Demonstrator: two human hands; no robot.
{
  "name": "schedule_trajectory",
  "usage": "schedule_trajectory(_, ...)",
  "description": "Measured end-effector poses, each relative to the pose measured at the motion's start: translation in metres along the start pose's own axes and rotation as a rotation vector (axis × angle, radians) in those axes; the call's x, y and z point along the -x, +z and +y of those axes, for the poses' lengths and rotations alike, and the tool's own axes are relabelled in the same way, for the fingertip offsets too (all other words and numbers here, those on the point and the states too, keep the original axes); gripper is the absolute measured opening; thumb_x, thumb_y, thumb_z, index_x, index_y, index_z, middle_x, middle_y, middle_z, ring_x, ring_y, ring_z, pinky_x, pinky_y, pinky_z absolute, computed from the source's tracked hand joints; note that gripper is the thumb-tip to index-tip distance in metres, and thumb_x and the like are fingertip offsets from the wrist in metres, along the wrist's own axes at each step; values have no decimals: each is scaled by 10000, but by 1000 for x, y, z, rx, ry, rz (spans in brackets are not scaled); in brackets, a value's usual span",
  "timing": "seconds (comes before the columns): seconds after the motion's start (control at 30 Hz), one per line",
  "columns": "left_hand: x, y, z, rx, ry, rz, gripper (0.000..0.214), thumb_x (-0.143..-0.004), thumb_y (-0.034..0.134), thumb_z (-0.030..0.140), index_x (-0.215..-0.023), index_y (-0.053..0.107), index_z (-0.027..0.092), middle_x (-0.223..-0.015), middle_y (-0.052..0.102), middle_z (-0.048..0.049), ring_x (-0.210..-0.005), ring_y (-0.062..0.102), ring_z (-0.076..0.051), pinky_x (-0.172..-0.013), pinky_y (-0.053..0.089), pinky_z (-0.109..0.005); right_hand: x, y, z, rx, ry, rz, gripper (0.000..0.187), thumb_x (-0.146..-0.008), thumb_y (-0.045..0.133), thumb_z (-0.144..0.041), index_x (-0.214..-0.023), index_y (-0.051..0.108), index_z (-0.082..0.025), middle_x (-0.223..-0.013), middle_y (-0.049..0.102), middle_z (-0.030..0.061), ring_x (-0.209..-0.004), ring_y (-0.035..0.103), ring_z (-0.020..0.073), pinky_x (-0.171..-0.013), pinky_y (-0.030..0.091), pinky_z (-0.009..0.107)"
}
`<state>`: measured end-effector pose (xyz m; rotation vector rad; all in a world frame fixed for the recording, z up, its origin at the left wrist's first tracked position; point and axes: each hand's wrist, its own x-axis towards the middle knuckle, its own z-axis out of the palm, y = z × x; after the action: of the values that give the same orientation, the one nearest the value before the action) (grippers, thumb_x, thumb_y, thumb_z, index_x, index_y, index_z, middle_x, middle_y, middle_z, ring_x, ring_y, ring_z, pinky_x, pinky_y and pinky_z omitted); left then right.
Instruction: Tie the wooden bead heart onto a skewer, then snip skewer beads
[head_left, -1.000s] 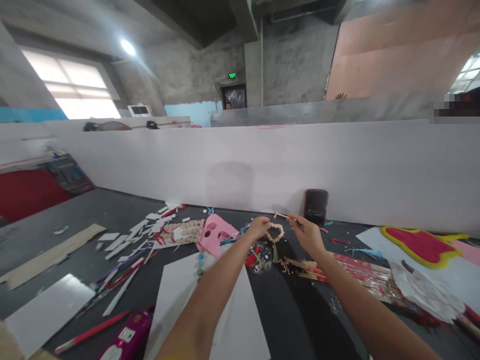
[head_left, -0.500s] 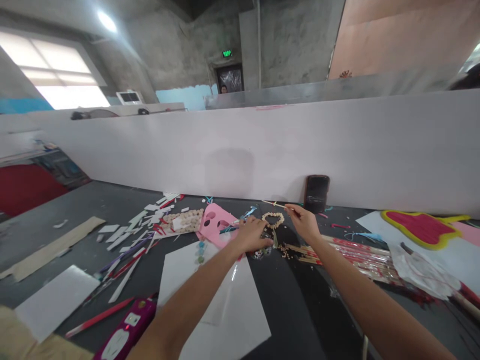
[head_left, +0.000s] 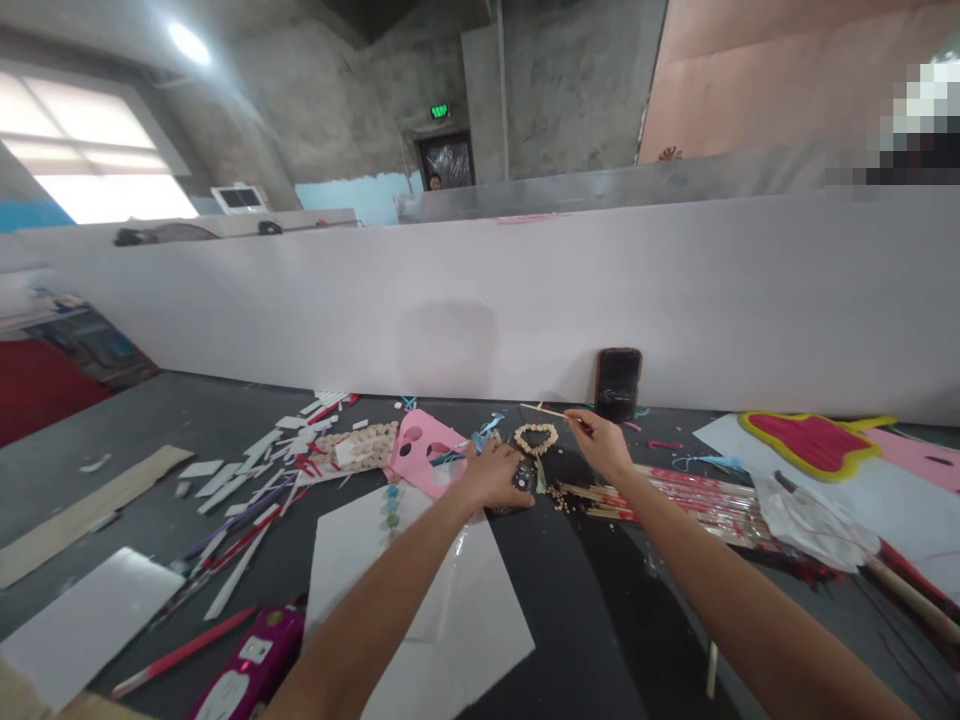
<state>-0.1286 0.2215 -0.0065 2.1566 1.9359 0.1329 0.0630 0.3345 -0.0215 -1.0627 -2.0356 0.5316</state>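
A thin pale wooden stick (head_left: 544, 410) is pinched in my right hand (head_left: 600, 442) and points left. My left hand (head_left: 496, 474) curls its fingers round a small shiny packet of dark and white round pieces (head_left: 523, 480); its contents are partly covered. Between the hands, just beyond them, lies a heart-shaped ring of small tan beads (head_left: 535, 438) with a pale tassel (head_left: 540, 474). Loose tan beads (head_left: 558, 495) are scattered to the right of my left hand. A pink card with holes (head_left: 421, 448) lies partly behind my left hand.
A phone (head_left: 618, 385) leans on the white partition (head_left: 300, 310). Bundled wooden sticks in plastic (head_left: 697, 500) lie right; a red-and-yellow shape (head_left: 810, 445) lies beyond them. White strips (head_left: 225, 485), a white sheet (head_left: 480, 640) and a purple box (head_left: 251, 665) are on the left.
My left hand's fingers have closed round the small packet, now raised between thumb and fingers. My right hand still holds the stick. The view has shifted slightly right.
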Motion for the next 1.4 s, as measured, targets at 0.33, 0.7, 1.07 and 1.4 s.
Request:
schedule_trajectory(0.33,23,-13,8,32,-31,150,581,-766,514,573,-1259,493,268,-1317,501,-90,-1232,374,-325,-1006,254,-537,0,2,6,92,40,-79,266,-898,513,-339,-1092,572,-167,-1075,601,62,-885,597,157,-770,511,359)
schedule_trajectory(0.7,80,-4,46,39,39,326,367,-826,502,387,-1176,567,299,-1292,533,-34,-1223,391,-264,-1012,262,-454,19,-29,0,249,-73,-104,275,-888,529,-326,-1111,571,-170,-1160,575,75,-1010,567,193,-863,473,422)
schedule_trajectory(1.07,60,13,116,37,247,175,593,-830,471,504,-1342,406,212,-1379,449,-108,-1282,335,-293,-1048,218,-470,166,-217,5,394,45,82,297,-809,473,-285,-1015,674,-211,-1061,675,101,-997,608,268,-878,472,435)
schedule_trajectory(1.4,1,30,186,65,217,-23,135,-766,556,258,-798,664,182,-863,693,-109,-921,608,-290,-912,343,-452,269,-157,-44,303,56,-148,289,-837,478,-212,-1076,638,-241,-1136,641,91,-1031,604,221,-881,497,367)
